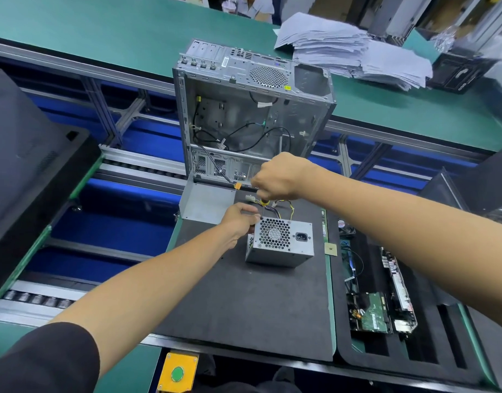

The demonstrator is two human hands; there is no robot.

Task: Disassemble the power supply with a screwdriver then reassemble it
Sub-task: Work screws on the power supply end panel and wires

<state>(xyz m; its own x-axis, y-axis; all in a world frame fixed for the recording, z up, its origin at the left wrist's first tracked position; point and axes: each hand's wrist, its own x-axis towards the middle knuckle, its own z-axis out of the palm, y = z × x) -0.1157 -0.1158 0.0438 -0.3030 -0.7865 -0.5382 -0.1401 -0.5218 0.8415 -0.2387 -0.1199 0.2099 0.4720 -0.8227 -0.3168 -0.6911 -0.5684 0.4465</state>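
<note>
A grey power supply (282,245) stands on the black mat (244,307), its honeycomb fan grille and power socket facing up. Its bundle of wires (283,207) trails away behind it. My right hand (278,177) grips a screwdriver (263,207) with a yellow and black handle. The shaft points down at the top left corner of the power supply's grille face. My left hand (239,221) holds the power supply's left upper corner, fingers curled at its edge beside the screwdriver tip.
An open, gutted computer case (252,109) stands behind the mat, with a loose grey panel (207,202) in front of it. A tray at the right holds a hard drive (376,313) and circuit boards. A stack of papers (351,49) lies at the back. A yellow box with a green button (178,373) sits at the near edge.
</note>
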